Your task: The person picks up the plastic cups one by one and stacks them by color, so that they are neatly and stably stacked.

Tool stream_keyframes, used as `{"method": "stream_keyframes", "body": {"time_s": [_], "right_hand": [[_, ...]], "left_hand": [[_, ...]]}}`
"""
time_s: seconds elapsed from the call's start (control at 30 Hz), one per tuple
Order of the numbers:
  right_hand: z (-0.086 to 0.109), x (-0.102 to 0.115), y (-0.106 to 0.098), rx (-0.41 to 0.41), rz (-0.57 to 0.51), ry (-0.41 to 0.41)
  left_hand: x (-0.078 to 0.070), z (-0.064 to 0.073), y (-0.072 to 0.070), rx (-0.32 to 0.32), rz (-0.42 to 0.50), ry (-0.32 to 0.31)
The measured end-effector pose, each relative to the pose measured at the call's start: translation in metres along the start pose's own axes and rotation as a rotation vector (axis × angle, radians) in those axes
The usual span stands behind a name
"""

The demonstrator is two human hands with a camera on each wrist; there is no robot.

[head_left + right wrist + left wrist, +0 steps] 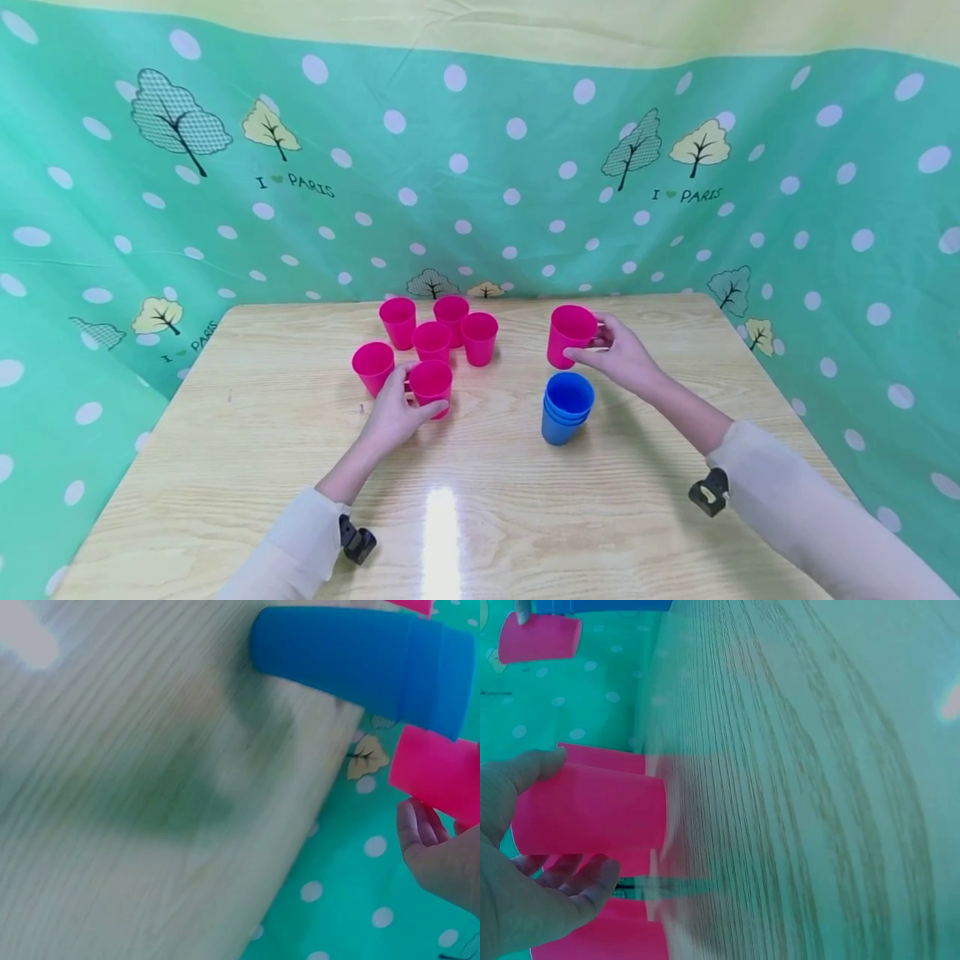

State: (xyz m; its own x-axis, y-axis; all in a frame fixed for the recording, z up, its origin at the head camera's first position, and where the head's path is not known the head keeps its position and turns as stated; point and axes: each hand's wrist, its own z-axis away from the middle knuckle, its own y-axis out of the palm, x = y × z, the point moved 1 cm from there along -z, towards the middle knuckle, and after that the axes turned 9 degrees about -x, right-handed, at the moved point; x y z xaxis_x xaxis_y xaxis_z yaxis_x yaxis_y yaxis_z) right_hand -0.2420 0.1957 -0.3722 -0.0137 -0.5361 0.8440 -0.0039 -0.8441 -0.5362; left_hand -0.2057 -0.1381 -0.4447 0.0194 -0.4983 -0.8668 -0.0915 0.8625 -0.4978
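Observation:
My left hand [393,408] grips a pink cup [431,382], thumb on the near side and fingers round the far side. In the left wrist view this pink cup [592,810] is upright, its base at or just above the table. My right hand [624,357] holds another pink cup [567,333] by its side, raised off the table. Just in front of that one stands a stack of blue cups [558,427], nested and upright. The right wrist view has the blue stack [337,656] beside the raised pink cup [435,772].
Several more pink cups stand close together behind and beside my left hand, among them a left one [371,367], a back one [398,325] and a right one [479,340]. The wooden table [225,467] ends at a green dotted cloth [480,200] behind.

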Motion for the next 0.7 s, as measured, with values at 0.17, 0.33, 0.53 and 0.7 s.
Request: {"method": "stream_keyframes", "body": {"time_s": [0.17,0.33,0.53,0.7], "right_hand": [[0.002,0.014,0.007,0.013,-0.002,-0.016],[0.004,0.03,0.012,0.021,-0.029,-0.041],[0.01,0.044,0.021,0.05,-0.065,-0.059],[0.016,0.051,0.028,0.072,-0.079,-0.068]], "left_hand": [[-0.001,0.0,0.0,0.002,-0.004,0.004],[-0.002,0.0,0.0,0.007,0.007,0.015],[-0.004,0.001,-0.001,0.011,0.013,0.011],[-0.006,0.002,-0.001,0.014,0.018,0.014]]}}
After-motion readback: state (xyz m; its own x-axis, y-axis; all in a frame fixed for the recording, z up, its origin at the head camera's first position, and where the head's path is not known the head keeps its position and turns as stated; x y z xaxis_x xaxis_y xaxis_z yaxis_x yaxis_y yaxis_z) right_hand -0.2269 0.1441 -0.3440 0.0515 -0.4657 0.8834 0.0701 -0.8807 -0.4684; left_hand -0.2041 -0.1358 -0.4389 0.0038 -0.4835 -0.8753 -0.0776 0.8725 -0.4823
